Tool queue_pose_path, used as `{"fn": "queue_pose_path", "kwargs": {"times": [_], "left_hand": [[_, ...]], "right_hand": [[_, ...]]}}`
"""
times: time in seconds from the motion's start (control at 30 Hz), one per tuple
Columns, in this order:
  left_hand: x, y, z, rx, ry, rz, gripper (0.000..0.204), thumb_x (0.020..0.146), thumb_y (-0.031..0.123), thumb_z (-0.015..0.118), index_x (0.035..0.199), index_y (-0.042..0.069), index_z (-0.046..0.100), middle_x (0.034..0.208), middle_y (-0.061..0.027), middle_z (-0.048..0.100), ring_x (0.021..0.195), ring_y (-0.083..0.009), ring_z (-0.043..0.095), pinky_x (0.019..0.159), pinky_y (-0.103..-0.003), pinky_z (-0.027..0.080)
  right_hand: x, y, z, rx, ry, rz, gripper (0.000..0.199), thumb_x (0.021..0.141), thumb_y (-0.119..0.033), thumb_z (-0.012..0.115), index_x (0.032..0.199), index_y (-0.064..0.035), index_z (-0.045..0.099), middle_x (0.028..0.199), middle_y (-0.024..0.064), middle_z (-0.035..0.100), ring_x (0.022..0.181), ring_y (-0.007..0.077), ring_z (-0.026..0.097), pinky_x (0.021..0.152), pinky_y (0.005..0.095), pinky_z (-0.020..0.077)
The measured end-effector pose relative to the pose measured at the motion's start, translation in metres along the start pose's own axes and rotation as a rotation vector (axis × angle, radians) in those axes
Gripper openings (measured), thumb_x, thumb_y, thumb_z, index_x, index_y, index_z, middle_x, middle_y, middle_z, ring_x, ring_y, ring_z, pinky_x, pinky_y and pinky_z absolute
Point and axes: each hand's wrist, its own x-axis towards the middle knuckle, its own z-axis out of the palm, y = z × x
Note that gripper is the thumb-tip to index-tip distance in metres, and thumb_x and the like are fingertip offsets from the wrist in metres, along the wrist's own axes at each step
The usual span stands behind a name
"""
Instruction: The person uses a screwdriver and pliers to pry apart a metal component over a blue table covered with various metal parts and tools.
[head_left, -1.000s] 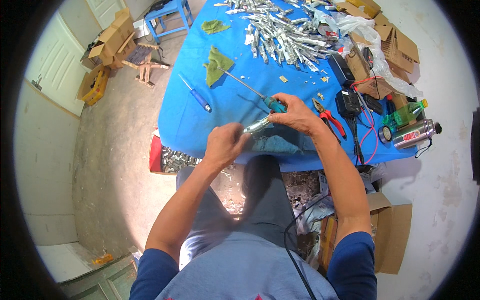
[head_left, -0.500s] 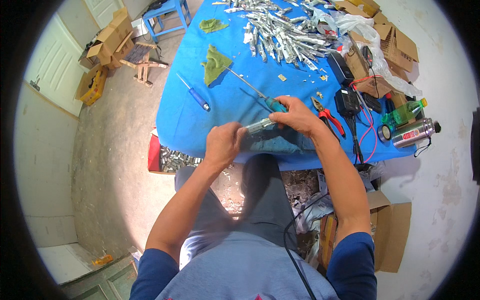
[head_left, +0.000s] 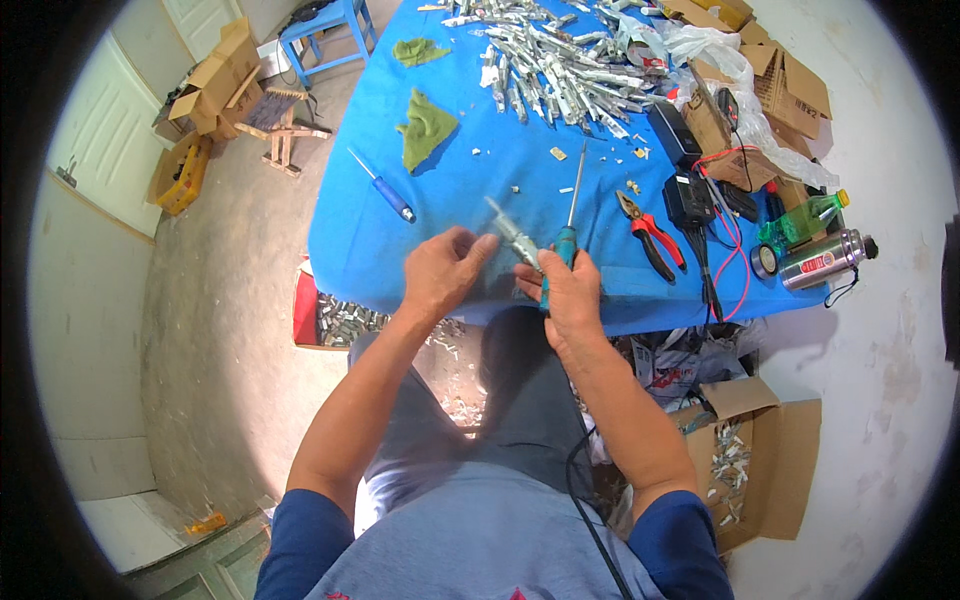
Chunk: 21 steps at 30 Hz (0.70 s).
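Note:
My right hand (head_left: 572,292) is closed round the teal handle of a long-shafted screwdriver (head_left: 566,243), whose blade points away across the table. The same hand also pinches a slim silvery-white strip-like piece (head_left: 514,234), tilted up to the left and blurred at its far end. Just left of that piece, my left hand (head_left: 440,270) has its fingers loosely bent and the thumb apart, with nothing visible in them. A blue-handled screwdriver (head_left: 388,192) lies beyond my left hand. Red-and-black pliers (head_left: 650,235) rest to the right of my right hand.
On the blue-covered table (head_left: 350,255) are a heap of silvery strips (head_left: 560,70), green cloths (head_left: 425,130), black adapters (head_left: 690,200), a green bottle (head_left: 805,222) and a steel flask (head_left: 825,262). Below stand a box of small metal parts (head_left: 308,318) and a carton (head_left: 790,470).
My left hand has come off the silvery piece, which is now in my right hand with the screwdriver. My right hand has moved left and turned, swinging the blade from far left to straight ahead.

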Motion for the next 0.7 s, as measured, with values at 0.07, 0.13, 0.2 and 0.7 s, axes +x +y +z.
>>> {"fn": "queue_pose_path", "kwargs": {"times": [0.07,0.13,0.2,0.7], "left_hand": [[-0.002,0.003,0.003,0.017,-0.002,0.032,0.058,0.093,0.058,0.061,0.094,0.002,0.074,0.083,-0.0166,0.073,0.081,-0.0328,0.071,0.072,-0.043,0.053],[-0.004,0.012,0.002,-0.038,-0.077,-0.013,0.057,0.094,0.058,0.059,0.094,0.002,0.074,0.083,-0.0164,0.074,0.081,-0.0328,0.072,0.072,-0.043,0.053],[-0.001,0.003,0.008,-0.108,-0.082,0.005,0.056,0.096,0.056,0.055,0.096,0.003,0.074,0.081,-0.0155,0.074,0.079,-0.0331,0.072,0.073,-0.043,0.053],[-0.004,-0.027,0.001,-0.278,-0.278,0.065,0.045,0.086,0.041,0.066,0.094,-0.004,0.069,0.082,-0.0166,0.070,0.080,-0.0276,0.071,0.072,-0.040,0.052]], "right_hand": [[-0.011,0.002,0.014,0.048,-0.014,0.034,0.022,0.092,-0.009,0.064,0.109,-0.0003,0.055,0.103,0.0106,0.064,0.085,0.0209,0.069,0.073,0.0356,0.0564],[-0.013,0.011,0.023,0.029,-0.066,0.018,0.022,0.092,-0.010,0.064,0.110,-0.0010,0.056,0.101,0.0086,0.063,0.083,0.0189,0.066,0.072,0.0349,0.0547],[-0.013,0.026,0.032,0.033,-0.062,-0.044,0.020,0.091,-0.010,0.065,0.109,-0.0021,0.059,0.097,0.0060,0.062,0.078,0.0151,0.060,0.069,0.0325,0.0517],[-0.008,0.000,0.003,-0.064,-0.424,0.124,0.026,0.094,-0.016,0.063,0.116,-0.0018,0.060,0.103,0.0068,0.066,0.088,0.0149,0.065,0.078,0.0309,0.0570]]}}
